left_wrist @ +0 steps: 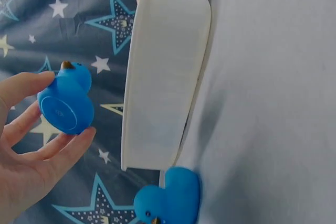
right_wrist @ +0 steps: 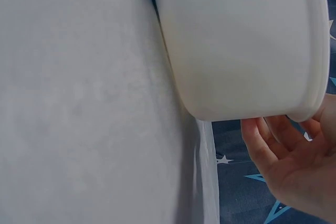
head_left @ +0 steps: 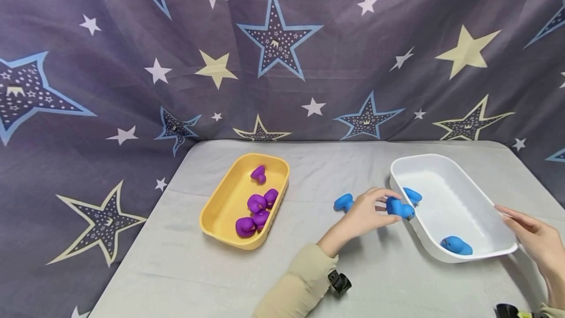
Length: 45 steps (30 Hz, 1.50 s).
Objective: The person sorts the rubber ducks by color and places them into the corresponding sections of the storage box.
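Observation:
My left hand pinches a blue rubber duck between thumb and fingers, at the left rim of a white tray. In the left wrist view, the held duck shows its flat round base. Two other blue ducks lie inside the tray, one near its left wall and one at the front. On the cloth behind my left hand lies another blue duck, partly hidden by that hand. My right hand holds the tray's right rim, fingers against the outer wall.
A yellow tray stands to the left, with several purple ducks in it. Light grey cloth covers the table. A dark star-patterned curtain hangs behind and along the left side.

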Tool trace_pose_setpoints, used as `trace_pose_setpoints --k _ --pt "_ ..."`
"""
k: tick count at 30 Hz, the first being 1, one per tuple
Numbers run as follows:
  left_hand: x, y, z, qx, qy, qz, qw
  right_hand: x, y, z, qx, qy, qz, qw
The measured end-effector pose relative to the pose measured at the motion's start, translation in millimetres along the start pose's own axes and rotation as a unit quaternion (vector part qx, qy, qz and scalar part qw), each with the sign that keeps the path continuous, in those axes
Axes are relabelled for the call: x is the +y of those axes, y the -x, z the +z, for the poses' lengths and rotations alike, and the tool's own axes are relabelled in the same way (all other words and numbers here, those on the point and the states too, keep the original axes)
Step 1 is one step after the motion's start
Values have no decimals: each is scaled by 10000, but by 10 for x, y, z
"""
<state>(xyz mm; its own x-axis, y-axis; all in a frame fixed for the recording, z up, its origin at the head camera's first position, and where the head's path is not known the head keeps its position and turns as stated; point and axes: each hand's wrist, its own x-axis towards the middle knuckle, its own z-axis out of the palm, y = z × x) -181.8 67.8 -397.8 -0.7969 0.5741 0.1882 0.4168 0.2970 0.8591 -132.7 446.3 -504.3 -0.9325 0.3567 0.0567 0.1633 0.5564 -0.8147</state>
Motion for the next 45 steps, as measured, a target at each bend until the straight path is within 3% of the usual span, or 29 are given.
trace_pose_setpoints --k 8,14,20,32,43,45 --pt "28 -64 157 237 -81 271 9993 -32 24 11 6 63 29 10000" --pt "62 -93 252 167 -6 361 9992 -73 47 -15 -17 -348 -81 9994" --pt "67 -127 335 127 -314 459 9984 -41 33 -18 -56 -481 -155 9987" --pt "114 -200 428 121 -232 329 9991 -24 4 -15 -49 -385 -31 9992" --pt "112 -265 513 63 -611 352 9975 -27 17 8 -10 78 163 9998" --pt "115 -269 525 48 -648 307 9974 -29 12 3 -26 -32 160 9999"
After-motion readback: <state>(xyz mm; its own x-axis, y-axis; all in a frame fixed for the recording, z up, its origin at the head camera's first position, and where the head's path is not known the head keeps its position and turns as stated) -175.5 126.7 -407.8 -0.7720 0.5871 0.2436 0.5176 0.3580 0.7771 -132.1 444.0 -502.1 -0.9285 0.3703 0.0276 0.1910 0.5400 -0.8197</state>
